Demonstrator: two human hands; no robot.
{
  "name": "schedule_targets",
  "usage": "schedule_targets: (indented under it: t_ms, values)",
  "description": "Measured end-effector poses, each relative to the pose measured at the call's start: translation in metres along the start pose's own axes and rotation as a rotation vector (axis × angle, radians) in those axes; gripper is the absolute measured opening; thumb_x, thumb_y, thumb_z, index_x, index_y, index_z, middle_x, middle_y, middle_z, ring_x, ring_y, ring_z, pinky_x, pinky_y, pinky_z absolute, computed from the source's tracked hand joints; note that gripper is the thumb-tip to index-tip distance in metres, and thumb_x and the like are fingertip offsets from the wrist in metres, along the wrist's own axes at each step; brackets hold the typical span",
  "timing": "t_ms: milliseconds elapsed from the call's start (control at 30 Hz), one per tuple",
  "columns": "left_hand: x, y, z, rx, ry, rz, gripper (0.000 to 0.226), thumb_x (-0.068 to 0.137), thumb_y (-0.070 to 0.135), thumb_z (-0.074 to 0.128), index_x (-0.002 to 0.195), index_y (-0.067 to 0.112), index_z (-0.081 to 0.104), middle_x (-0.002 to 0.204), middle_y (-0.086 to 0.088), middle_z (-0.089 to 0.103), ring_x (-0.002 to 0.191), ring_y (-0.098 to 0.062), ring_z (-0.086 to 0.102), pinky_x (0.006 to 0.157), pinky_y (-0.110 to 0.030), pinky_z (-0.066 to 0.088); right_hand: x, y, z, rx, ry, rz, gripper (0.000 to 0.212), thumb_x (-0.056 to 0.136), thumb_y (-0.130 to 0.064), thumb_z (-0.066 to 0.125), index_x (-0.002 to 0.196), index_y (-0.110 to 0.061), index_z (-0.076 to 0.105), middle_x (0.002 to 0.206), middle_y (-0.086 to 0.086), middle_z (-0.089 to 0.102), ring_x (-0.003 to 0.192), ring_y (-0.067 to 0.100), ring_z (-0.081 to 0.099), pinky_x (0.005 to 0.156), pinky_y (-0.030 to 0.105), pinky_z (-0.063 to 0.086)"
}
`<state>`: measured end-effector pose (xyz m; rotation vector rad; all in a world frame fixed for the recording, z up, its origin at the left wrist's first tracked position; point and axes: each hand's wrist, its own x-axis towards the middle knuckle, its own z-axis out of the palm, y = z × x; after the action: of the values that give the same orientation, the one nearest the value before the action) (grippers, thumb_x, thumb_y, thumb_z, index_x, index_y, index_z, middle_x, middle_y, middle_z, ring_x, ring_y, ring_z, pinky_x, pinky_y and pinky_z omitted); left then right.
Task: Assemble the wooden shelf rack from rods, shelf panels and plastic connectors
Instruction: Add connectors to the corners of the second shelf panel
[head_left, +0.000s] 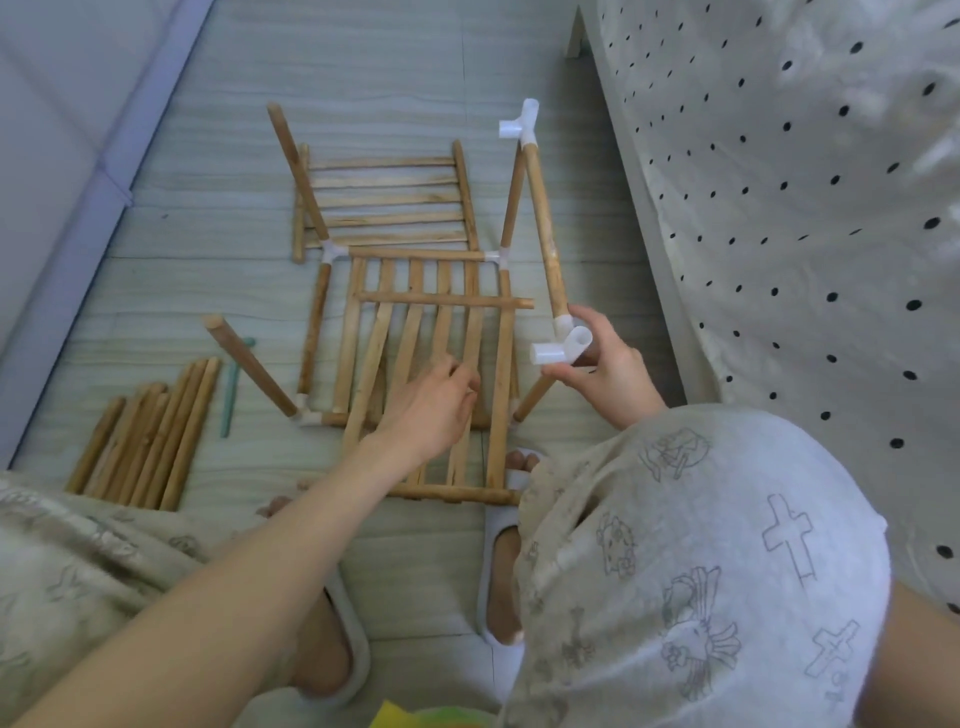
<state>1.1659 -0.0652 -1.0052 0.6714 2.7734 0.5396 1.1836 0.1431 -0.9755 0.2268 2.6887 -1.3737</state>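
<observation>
Shelf rack (415, 291) lies between loose rods (150, 436) and dotted cloth (779, 208).

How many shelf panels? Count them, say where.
3: the far panel flat beyond the frame; the framed panel inside it; the loose panel atop that, under the left hand. None seems hidden.
</observation>
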Motion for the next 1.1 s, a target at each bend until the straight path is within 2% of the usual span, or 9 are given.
schedule_targets:
  t_ms: [100,233,367,567,767,833,900,1000,1100]
  values:
    - [-0.001,-0.006,0.025,0.021,-0.238,-0.007,0.026,0.097,0.017,0.043,0.120,0.013,0.053,0.121,-0.007,0.050,0.113,-0.026,0.049,0.088,-0.037,0.045,0.003,0.006,0.003,0.091,0.009,0.042,0.058,0.080,-0.017,0.073,0.129,-0.031,0.045,0.092,-0.020,0.059,0.093,0.004,0.059,0.092,0.024,0.046]
    - [-0.001,-0.014,0.063,0.083,-0.522,-0.052,0.030,0.096,0.018,0.046,0.126,0.014,0.051,0.129,-0.008,0.047,0.118,-0.025,0.046,0.093,-0.036,0.042,0.010,0.017,0.008,0.107,-0.028,0.114,0.029,0.084,-0.018,0.069,0.111,-0.013,0.065,0.097,-0.006,0.067,0.094,0.008,0.063,0.095,0.032,0.049]
    - [0.001,-0.016,0.096,0.182,-0.626,0.030,0.036,0.095,0.033,0.050,0.126,0.015,0.050,0.128,-0.007,0.051,0.122,-0.025,0.040,0.095,-0.037,0.039,0.013,0.021,0.008,0.111,-0.056,0.122,0.019,0.084,-0.018,0.068,0.103,-0.013,0.070,0.096,-0.008,0.068,0.087,-0.005,0.061,0.082,0.007,0.046]
    - [0.002,-0.016,0.107,0.384,-0.583,0.179,0.030,0.095,0.034,0.044,0.116,0.014,0.051,0.114,-0.007,0.059,0.124,-0.025,0.033,0.091,-0.036,0.025,0.015,0.025,0.007,0.122,-0.076,0.110,0.011,0.084,-0.015,0.069,0.094,-0.018,0.070,0.088,-0.016,0.066,0.080,-0.016,0.060,0.079,0.003,0.044]
    - [0.014,-0.006,0.054,0.203,-0.223,0.135,0.028,0.100,0.036,0.033,0.105,0.012,0.045,0.104,-0.004,0.055,0.112,-0.024,0.037,0.087,-0.035,0.027,0.014,0.021,0.004,0.089,-0.085,0.107,0.016,0.086,-0.018,0.066,0.100,-0.012,0.070,0.089,-0.012,0.066,0.081,-0.012,0.058,0.073,0.001,0.042]
    - [0.020,-0.002,0.026,0.097,-0.165,0.094,0.031,0.099,0.041,0.032,0.100,0.012,0.044,0.094,-0.003,0.052,0.110,-0.023,0.037,0.083,-0.036,0.035,0.014,0.019,0.004,0.071,-0.099,0.110,0.016,0.087,-0.020,0.065,0.100,-0.012,0.070,0.089,-0.011,0.066,0.082,-0.006,0.059,0.079,0.007,0.045]
    - [0.021,-0.003,0.001,0.044,-0.148,0.060,0.031,0.099,0.041,0.033,0.101,0.012,0.045,0.088,-0.001,0.049,0.108,-0.022,0.037,0.077,-0.038,0.041,0.014,0.018,0.002,0.056,-0.102,0.129,0.015,0.088,-0.023,0.064,0.099,-0.014,0.069,0.086,-0.010,0.066,0.087,0.006,0.062,0.088,0.022,0.048]
    - [0.017,-0.010,-0.024,0.054,-0.106,0.040,0.026,0.099,0.038,0.033,0.101,0.015,0.043,0.103,-0.007,0.059,0.103,-0.024,0.039,0.080,-0.042,0.042,0.013,0.016,0.001,0.070,-0.094,0.142,0.015,0.089,-0.024,0.062,0.100,-0.016,0.067,0.095,0.006,0.069,0.095,0.023,0.065,0.094,0.041,0.049]
    - [0.009,-0.004,-0.032,0.063,-0.034,0.034,0.025,0.098,0.040,0.034,0.097,0.018,0.044,0.107,-0.007,0.061,0.097,-0.022,0.039,0.077,-0.040,0.041,0.011,0.015,0.000,0.081,-0.090,0.155,0.022,0.091,-0.018,0.060,0.108,-0.007,0.065,0.097,0.005,0.067,0.095,0.023,0.065,0.093,0.045,0.050]
